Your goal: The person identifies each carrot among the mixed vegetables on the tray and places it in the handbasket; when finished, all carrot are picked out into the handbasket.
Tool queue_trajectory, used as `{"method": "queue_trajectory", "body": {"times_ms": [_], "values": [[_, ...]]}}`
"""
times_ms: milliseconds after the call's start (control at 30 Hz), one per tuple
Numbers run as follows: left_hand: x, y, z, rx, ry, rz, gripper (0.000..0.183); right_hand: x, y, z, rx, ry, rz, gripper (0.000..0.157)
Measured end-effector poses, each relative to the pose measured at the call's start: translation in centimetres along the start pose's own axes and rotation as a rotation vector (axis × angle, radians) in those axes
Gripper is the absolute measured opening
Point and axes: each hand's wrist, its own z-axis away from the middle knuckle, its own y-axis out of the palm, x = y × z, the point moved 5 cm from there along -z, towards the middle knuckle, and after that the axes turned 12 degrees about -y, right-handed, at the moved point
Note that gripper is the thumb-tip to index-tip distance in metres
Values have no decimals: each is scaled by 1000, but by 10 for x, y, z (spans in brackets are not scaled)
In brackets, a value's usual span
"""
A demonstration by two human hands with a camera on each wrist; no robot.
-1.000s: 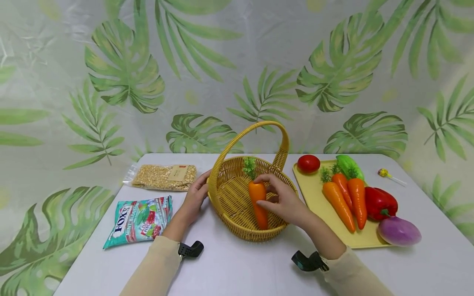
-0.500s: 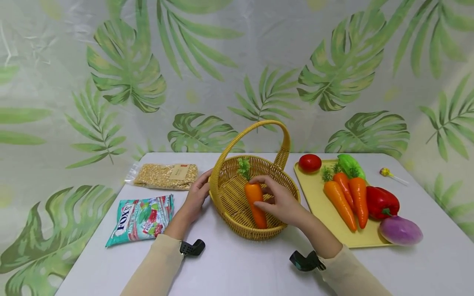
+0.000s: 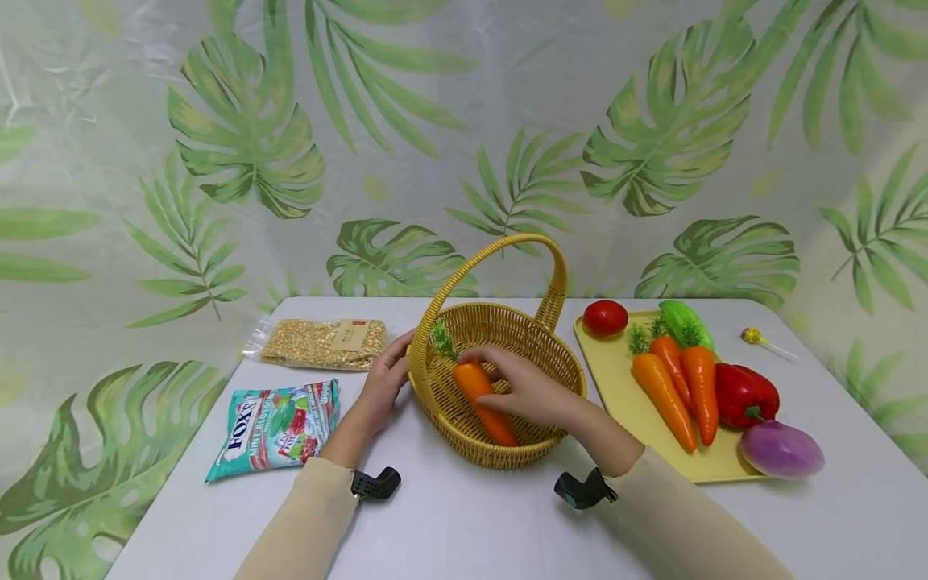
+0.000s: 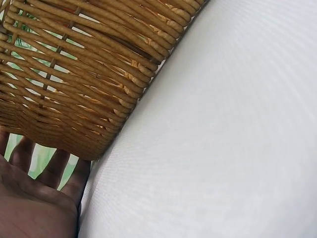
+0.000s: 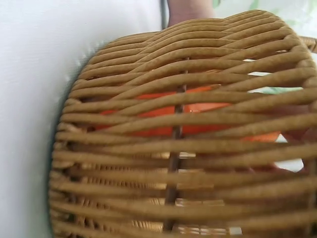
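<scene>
In the head view, a yellow-brown wicker basket (image 3: 500, 459) with a tall arched handle stands mid-table. My right hand (image 3: 525, 391) reaches over its front rim and pinches an orange carrot (image 3: 482, 403) near the top. The carrot slants inside the basket, green leaves toward the left wall, tip toward the front. My left hand (image 3: 384, 383) rests against the basket's left outer side. In the left wrist view, the fingers of that hand (image 4: 39, 198) lie fairly straight along the weave. Orange shows through the wicker wall (image 5: 198, 148) in the right wrist view; the right hand is mostly hidden there.
On the right, a yellow tray (image 3: 616, 387) bears several vegetables: carrots (image 3: 663, 399), a red pepper (image 3: 747, 395), a purple eggplant (image 3: 781, 449), a tomato (image 3: 605, 319). A lollipop (image 3: 754, 337) lies beyond. A candy bag (image 3: 279, 427) and a grain bag (image 3: 322, 345) lie left.
My right hand has shifted left with the carrot, whose leafy top now leans toward the basket's left wall. My left hand has stayed at the basket's side.
</scene>
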Motion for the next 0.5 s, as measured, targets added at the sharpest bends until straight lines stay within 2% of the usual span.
{"method": "queue_trajectory", "body": {"times_ms": [233, 500], "values": [[-2, 0, 0, 18, 17, -9, 48, -1, 7, -14, 76, 25, 10, 52], [0, 0, -1, 26, 20, -28, 46, -7, 15, -19, 114, 78, -34, 51]]}}
